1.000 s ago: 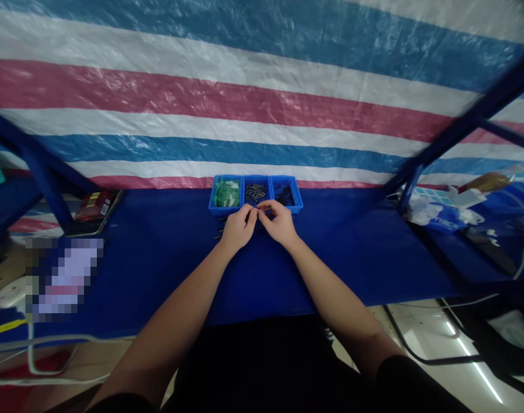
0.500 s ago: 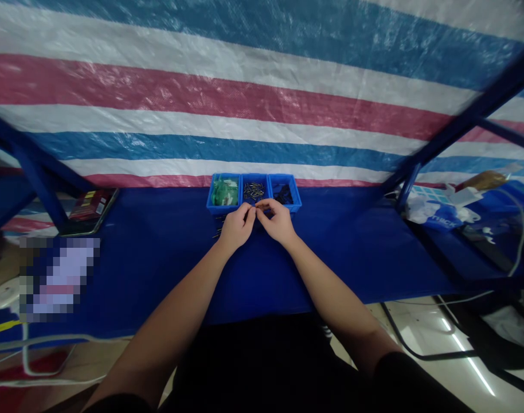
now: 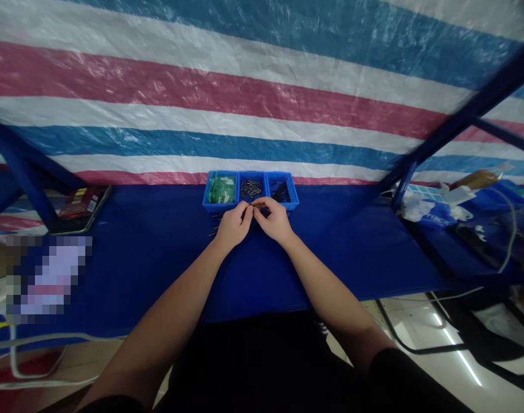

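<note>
My left hand (image 3: pixel 235 223) and my right hand (image 3: pixel 272 219) meet fingertip to fingertip just in front of three blue bins. Both are closed in a pinch, and whatever lies between the fingers is too small and hidden to make out. The left bin (image 3: pixel 205 198) holds green and clear plastic packets (image 3: pixel 222 189). Small brass-and-black metal pins (image 3: pixel 250 188) fill the middle bin. Dark small parts (image 3: pixel 281 192) lie in the right bin (image 3: pixel 294 195). Several thin dark pins (image 3: pixel 215 225) rest on the blue table beside my left hand.
The blue table (image 3: pixel 159 246) runs across to blue metal frame posts at both sides. A red box (image 3: pixel 80 202) sits on a dark tray at left. White plastic bags (image 3: pixel 417 209) lie at right. A striped sheet (image 3: pixel 245 97) hangs behind, and white cables (image 3: pixel 73 338) cross the left front.
The view has shifted slightly, so the bins and table appear a little further left. My hands keep nearly the same pinched pose, fingertips together.
</note>
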Motion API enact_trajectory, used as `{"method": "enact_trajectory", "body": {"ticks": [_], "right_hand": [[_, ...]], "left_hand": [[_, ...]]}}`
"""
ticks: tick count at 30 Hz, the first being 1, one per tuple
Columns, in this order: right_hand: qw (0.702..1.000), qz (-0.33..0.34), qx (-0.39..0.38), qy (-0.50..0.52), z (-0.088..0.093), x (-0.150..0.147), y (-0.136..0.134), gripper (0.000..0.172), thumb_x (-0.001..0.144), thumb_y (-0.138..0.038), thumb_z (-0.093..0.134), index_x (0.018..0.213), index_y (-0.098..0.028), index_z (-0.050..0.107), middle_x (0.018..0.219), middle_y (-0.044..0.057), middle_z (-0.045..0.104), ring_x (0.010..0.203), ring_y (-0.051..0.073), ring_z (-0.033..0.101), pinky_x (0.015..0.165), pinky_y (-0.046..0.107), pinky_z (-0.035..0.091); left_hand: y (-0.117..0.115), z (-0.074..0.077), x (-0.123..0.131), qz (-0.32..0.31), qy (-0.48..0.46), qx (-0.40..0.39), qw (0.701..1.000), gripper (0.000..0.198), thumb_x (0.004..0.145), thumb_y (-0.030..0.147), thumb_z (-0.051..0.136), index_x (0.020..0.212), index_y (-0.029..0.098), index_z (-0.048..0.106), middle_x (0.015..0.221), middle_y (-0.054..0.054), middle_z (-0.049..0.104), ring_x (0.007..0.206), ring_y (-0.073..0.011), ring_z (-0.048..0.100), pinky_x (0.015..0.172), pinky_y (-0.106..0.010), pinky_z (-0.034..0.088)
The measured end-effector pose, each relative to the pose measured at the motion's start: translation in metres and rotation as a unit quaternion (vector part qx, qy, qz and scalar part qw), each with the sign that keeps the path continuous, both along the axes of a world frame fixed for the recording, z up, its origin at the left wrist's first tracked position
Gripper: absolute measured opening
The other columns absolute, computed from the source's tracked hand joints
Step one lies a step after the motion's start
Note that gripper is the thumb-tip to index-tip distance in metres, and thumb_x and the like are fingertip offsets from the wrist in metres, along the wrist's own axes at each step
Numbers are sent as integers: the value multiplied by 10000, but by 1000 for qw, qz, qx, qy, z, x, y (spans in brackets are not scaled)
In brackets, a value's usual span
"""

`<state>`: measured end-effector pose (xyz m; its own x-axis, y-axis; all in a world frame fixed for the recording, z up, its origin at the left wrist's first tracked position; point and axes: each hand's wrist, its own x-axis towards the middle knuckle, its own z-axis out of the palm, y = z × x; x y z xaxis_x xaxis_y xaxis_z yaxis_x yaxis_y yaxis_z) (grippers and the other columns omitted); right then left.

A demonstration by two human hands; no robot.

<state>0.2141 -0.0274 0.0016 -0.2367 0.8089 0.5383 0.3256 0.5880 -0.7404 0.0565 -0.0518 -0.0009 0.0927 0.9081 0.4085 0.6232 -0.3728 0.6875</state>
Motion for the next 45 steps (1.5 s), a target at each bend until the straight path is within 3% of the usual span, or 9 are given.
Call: {"method": "enact_trajectory", "body": {"ticks": [10,45], "right_hand": [[999,11,18,-40,-1,2,1,183,898,-180,546,1042,-190,658,1005,50,687,889,161,652,837,314,560],[998,21,6,-57,1,1,0,190,881,-131,513,1014,-173,641,1002,57,683,920,172,644,894,333,541]], "left_hand": [[1,0,1,-4,19,-10,1000,280,1013,357,421,848,188,571,678,-25,608,620,-147,575,618,-255,370],[4,-4,0,-4,42,-34,999,287,1012,374,415,840,189,551,678,-34,610,618,-159,570,607,-268,336]]}}
